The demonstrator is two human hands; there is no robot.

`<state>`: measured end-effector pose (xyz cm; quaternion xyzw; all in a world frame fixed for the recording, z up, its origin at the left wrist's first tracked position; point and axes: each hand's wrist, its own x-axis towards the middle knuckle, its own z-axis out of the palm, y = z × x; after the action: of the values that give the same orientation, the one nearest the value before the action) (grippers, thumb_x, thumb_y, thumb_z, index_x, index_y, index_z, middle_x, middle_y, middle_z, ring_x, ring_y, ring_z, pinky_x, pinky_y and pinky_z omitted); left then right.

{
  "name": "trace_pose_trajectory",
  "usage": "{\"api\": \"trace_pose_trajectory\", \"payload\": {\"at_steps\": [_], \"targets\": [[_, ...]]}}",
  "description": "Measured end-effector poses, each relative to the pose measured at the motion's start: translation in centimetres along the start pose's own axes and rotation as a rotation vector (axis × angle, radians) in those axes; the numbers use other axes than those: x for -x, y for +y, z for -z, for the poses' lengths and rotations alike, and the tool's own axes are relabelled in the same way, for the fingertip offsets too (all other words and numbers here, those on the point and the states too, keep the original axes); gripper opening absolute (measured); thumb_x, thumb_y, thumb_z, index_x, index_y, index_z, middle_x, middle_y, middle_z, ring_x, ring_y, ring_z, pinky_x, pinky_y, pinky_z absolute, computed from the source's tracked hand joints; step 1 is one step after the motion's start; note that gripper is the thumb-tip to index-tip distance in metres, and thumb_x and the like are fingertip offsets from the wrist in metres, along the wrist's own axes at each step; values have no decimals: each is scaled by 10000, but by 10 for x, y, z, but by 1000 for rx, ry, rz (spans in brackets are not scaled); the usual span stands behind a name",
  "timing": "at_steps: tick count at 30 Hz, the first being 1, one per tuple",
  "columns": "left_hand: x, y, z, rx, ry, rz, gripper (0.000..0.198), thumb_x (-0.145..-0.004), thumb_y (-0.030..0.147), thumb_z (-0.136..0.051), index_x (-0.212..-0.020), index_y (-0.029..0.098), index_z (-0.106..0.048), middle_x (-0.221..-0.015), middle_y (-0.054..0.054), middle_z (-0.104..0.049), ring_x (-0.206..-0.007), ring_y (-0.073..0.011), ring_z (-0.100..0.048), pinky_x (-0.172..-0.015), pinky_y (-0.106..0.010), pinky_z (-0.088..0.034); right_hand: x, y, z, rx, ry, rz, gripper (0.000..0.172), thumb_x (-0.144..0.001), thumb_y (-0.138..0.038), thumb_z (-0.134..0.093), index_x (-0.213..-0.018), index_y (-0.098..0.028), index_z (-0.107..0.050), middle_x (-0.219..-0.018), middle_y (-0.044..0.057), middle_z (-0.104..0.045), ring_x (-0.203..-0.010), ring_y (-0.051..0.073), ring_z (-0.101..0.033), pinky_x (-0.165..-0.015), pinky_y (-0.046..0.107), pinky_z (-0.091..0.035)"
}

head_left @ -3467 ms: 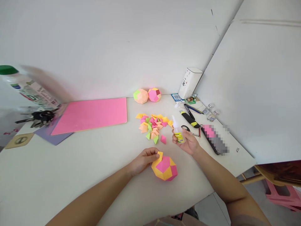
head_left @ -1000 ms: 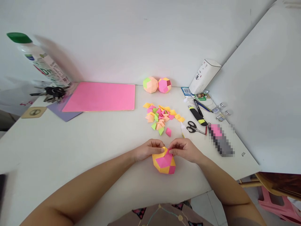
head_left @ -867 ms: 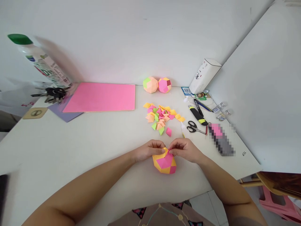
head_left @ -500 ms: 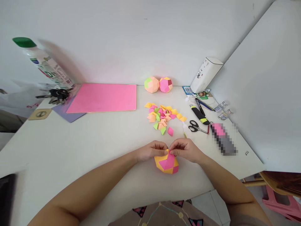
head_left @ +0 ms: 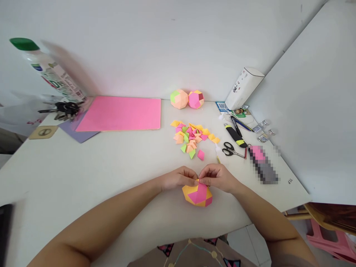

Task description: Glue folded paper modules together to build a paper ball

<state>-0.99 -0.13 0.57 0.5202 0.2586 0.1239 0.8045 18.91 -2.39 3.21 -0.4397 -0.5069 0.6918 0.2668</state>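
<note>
A yellow and pink folded paper ball (head_left: pixel 197 194) rests on the white table (head_left: pixel 111 167) near its front edge. My left hand (head_left: pixel 178 178) pinches the ball's top edge from the left. My right hand (head_left: pixel 217 177) pinches a small pink paper piece against the ball's top from the right. The fingertips of both hands meet above the ball. A pile of small folded paper pieces (head_left: pixel 191 138) in pink, yellow, orange and green lies just behind the hands. A small glue bottle (head_left: pixel 217 150) lies on the table to the right of the pile.
Two finished paper balls (head_left: pixel 187 99) sit against the wall. A pink sheet (head_left: pixel 120 114) lies at the back left, with keys (head_left: pixel 63 109) and a green-capped bottle (head_left: pixel 47 72) beyond. Scissors (head_left: pixel 232 150), a highlighter (head_left: pixel 235 135), pens and a white box (head_left: pixel 244 88) crowd the right.
My right hand put down the glue bottle and came to the ball with a pink piece. Over the last second both hands stay pinched at the ball's top, turning it slightly.
</note>
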Motion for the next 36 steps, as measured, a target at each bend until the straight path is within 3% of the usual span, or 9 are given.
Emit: {"api": "trace_pose_trajectory", "payload": {"at_steps": [8, 11, 15, 19, 25, 31, 36], "targets": [[0, -1, -3, -20, -30, -64, 340, -781, 426, -586, -611, 139, -520, -562, 48, -312, -533, -80, -260, -526, -251, -198, -3, 6, -1, -42, 38, 43, 145, -631, -231, -760, -681, -155, -647, -611, -21, -591, -551, 72, -519, -514, 202, -424], [-3, -3, -5, 107, 43, -102, 376, -826, 481, -504, -710, 133, -586, -635, 7, -464, -593, -104, -401, -579, -251, -298, -3, 8, -1, -113, 101, 133, 133, -631, -229, -760, -656, -173, -642, -642, -15, -608, -573, 83, -532, -531, 217, -430], [-8, -6, -4, 332, 174, -229, 396, -818, 501, -502, -876, 131, -631, -837, -75, -610, -754, -178, -543, -688, -298, -398, -2, 7, 1, -183, 193, 360, 77, -679, -207, -728, -673, -211, -651, -664, -16, -609, -610, 101, -536, -553, 241, -433], [-9, -8, -1, 477, 155, -334, 388, -734, 437, -642, -1009, 165, -608, -977, -93, -631, -881, -217, -573, -771, -336, -419, -1, 8, 4, -189, 262, 490, 53, -717, -195, -698, -706, -231, -661, -691, -11, -612, -637, 112, -529, -566, 253, -430], [-6, -7, 2, 475, 109, -243, 515, -578, 159, -777, -1054, 205, -587, -963, -45, -655, -866, -187, -600, -798, -339, -437, -3, 7, 3, -190, 319, 352, 109, -695, -281, -724, -722, -207, -648, -727, 2, -599, -656, 113, -525, -593, 245, -445], [-5, -6, 5, 474, 101, -207, 517, -569, 168, -781, -1050, 194, -593, -948, -43, -660, -842, -179, -609, -773, -322, -450, -3, 2, 3, -232, 127, 196, 258, -682, -288, -743, -897, -214, -623, -799, 5, -604, -728, 119, -570, -644, 242, -487], [-5, -7, 5, 482, 88, -206, 504, -589, 177, -773, -1060, 200, -595, -952, -45, -657, -842, -177, -610, -781, -325, -446, -5, 7, 6, -238, 67, 122, 263, -617, -256, -794, -805, -189, -624, -776, -9, -622, -690, 107, -597, -629, 242, -497]]}}
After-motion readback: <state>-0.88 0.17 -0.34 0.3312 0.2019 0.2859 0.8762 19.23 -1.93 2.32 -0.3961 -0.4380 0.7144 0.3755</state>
